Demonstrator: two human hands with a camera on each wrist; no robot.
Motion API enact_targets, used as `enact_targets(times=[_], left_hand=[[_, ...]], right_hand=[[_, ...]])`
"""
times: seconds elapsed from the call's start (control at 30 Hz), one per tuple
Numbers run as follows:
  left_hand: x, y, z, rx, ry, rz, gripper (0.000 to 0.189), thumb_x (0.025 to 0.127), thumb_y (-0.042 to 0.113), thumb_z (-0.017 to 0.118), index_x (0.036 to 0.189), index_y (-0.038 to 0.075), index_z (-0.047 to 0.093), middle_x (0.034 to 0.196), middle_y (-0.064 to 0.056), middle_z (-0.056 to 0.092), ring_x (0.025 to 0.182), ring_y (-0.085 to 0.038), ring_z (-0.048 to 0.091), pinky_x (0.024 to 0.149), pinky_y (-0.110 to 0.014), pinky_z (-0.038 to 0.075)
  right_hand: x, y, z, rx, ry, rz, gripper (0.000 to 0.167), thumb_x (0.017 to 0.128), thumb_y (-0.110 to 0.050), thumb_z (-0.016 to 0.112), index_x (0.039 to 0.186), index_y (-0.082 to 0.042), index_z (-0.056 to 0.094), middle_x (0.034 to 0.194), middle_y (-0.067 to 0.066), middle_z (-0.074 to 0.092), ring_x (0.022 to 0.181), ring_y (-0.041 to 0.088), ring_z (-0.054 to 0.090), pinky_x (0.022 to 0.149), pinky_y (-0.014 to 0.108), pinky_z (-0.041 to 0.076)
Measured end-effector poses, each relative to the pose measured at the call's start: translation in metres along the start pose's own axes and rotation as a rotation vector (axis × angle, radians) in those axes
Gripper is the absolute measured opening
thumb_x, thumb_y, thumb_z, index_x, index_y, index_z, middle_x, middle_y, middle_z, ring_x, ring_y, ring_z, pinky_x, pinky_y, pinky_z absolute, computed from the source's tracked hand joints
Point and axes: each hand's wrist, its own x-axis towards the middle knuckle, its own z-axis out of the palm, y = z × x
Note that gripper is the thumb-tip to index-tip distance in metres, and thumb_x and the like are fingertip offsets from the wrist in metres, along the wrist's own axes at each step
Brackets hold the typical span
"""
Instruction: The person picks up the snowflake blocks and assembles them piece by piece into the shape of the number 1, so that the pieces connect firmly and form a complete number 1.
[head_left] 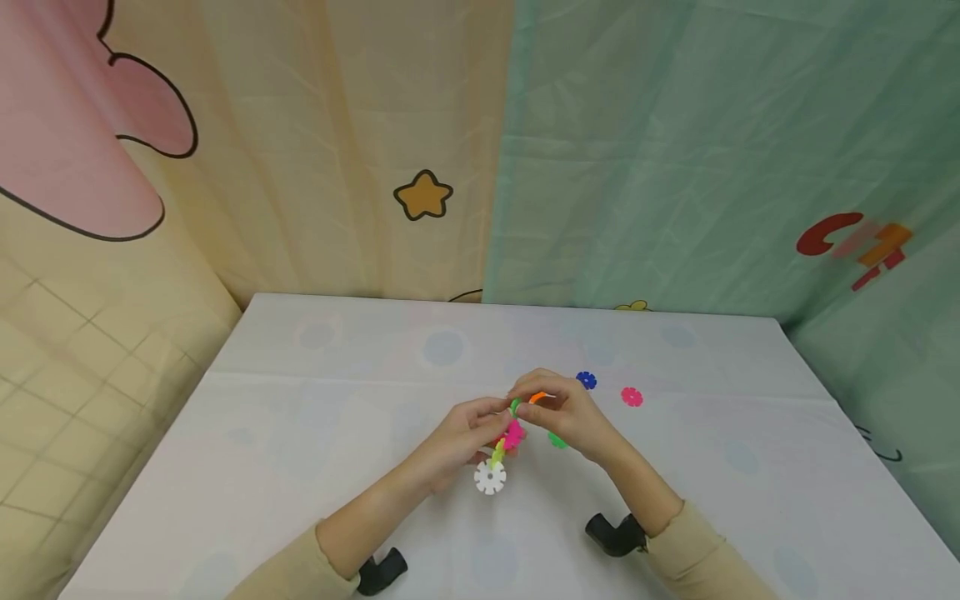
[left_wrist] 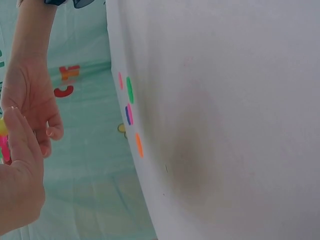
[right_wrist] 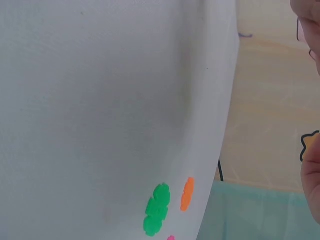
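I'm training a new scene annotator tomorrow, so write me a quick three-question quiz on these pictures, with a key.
1. True or false: the left hand is holding discs.
2. Fill in: in the head view, the disc lowest in the picture is ____.
3. Which color is the loose disc farthest right on the table in the head view?

Key:
1. True.
2. The white disc.
3. Pink: the pink disc lies to the right of the blue disc.
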Motion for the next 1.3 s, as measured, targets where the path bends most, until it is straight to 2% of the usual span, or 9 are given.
enact_targets(times=[0.2,0.43,0.67,0.8,1.03,1.3], left_hand=[[-0.001,0.001,0.001,0.004,-0.014,0.008,0.045,0.096,0.026,0.051,0.129,-0.004,0.047,0.094,-0.006,0.068,0.076,-0.011,0.062,0.066,-0.026,0.048],[-0.001,0.0,0.003,0.026,0.027,0.013,0.037,0.095,0.024,0.054,0.118,-0.006,0.054,0.082,0.002,0.063,0.073,-0.013,0.06,0.065,-0.028,0.049],[0.001,-0.003,0.003,0.004,0.074,0.01,0.04,0.093,0.023,0.054,0.12,-0.007,0.053,0.085,0.002,0.061,0.072,-0.012,0.057,0.064,-0.026,0.049],[0.001,-0.003,0.002,-0.009,0.076,0.009,0.039,0.092,0.023,0.053,0.12,-0.004,0.054,0.085,0.001,0.06,0.072,-0.013,0.057,0.065,-0.027,0.049],[0.0,-0.004,0.003,0.003,0.08,-0.004,0.038,0.092,0.022,0.052,0.12,-0.003,0.055,0.086,0.0,0.061,0.072,-0.011,0.056,0.068,-0.027,0.049],[-0.001,-0.003,0.004,-0.002,0.094,0.0,0.038,0.09,0.022,0.054,0.12,-0.003,0.055,0.092,-0.002,0.061,0.075,-0.012,0.056,0.071,-0.029,0.05]], right_hand=[[-0.001,0.0,0.001,-0.004,-0.005,0.001,0.016,0.086,0.001,0.062,0.101,-0.002,0.067,0.1,0.005,0.061,0.096,0.021,0.056,0.076,0.035,0.051],[-0.002,-0.001,-0.004,-0.036,-0.018,0.045,0.017,0.087,-0.001,0.063,0.103,-0.003,0.067,0.104,0.013,0.061,0.095,0.021,0.056,0.076,0.035,0.051],[-0.005,-0.001,-0.012,-0.047,0.009,0.114,0.016,0.088,-0.007,0.063,0.104,-0.004,0.065,0.105,0.014,0.061,0.094,0.027,0.055,0.077,0.036,0.05],[-0.008,0.001,-0.018,-0.041,0.029,0.13,0.017,0.088,-0.007,0.063,0.104,-0.003,0.065,0.105,0.019,0.06,0.096,0.03,0.056,0.078,0.036,0.05],[-0.016,0.004,-0.032,-0.062,0.09,0.204,0.018,0.087,-0.011,0.066,0.103,-0.003,0.065,0.103,0.014,0.062,0.093,0.022,0.058,0.079,0.035,0.051],[-0.029,0.011,-0.059,-0.123,0.165,0.265,0.025,0.087,-0.013,0.067,0.106,0.002,0.063,0.105,0.023,0.061,0.088,0.016,0.061,0.078,0.027,0.05]])
